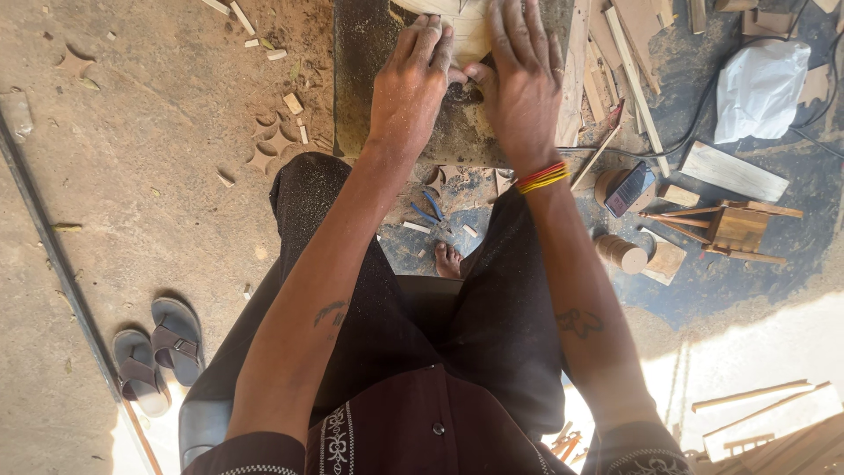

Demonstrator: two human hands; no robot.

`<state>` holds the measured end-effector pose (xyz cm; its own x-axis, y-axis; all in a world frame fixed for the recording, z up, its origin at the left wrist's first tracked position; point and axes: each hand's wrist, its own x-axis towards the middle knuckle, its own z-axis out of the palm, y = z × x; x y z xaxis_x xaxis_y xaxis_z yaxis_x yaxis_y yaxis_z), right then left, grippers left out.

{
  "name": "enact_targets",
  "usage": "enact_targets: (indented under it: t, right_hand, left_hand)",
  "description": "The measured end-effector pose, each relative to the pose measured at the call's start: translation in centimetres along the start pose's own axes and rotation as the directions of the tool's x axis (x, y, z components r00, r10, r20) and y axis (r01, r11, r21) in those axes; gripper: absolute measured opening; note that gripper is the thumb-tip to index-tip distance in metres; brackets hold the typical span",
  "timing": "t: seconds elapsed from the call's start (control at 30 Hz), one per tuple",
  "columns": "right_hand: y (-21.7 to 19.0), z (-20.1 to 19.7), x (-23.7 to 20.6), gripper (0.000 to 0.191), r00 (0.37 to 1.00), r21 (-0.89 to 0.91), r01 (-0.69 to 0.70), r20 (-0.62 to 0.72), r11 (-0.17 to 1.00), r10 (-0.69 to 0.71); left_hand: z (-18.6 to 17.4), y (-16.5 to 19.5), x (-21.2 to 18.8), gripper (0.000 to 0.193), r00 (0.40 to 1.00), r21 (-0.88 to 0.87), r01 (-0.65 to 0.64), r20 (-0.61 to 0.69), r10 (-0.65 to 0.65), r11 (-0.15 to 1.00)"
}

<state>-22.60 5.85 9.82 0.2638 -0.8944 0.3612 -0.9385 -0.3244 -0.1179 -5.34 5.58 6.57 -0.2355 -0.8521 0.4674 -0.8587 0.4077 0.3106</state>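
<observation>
2 hands [466, 79] — 1 wooden piece [466, 31]

- pair of grey sandals [158, 354] on the dirt floor [149, 176], beside a long dark metal strip [53, 255]
- white plastic bag [760, 90] with a black cable [703, 105] running near it
- small wooden frame [737, 229], flat wooden plank [734, 172] just above it
- two round wooden pieces [621, 252], near a dark box [629, 189]
- blue pliers [430, 209] among star-shaped offcuts [272, 141]
- loose slats [765, 396] lower right
</observation>
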Motion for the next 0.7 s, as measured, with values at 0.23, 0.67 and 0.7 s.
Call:
enact_targets:
  t: [0.23, 0.67, 0.7]
  right_hand:
    - [-4.5, 0.6, -1.0, 0.037, 0.988, 0.062, -0.092, -0.118, 0.994, 0.099]
    - [-4.7, -1.5, -0.2, 0.05, 0.987, 0.109, -0.143, -0.059, 0.984, 0.15]
    - [-4.7, -1.3, -0.1, 0.051, 0.987, 0.109, -0.136, -0.068, 0.985, 0.144]
  left_hand:
    - [-0.8, -0.1, 0.3, 0.05, 1.0, 0.007, -0.005, -0.002, 0.005, 1.0]
    - [-1.8, -5.8, 4.5, 0.04, 0.951, -0.126, -0.3, 0.031, 0.306, 0.945]
    - [-1.7, -5.9, 3.8, 0.043, 0.957, -0.123, -0.289, 0.003, 0.292, 0.949]
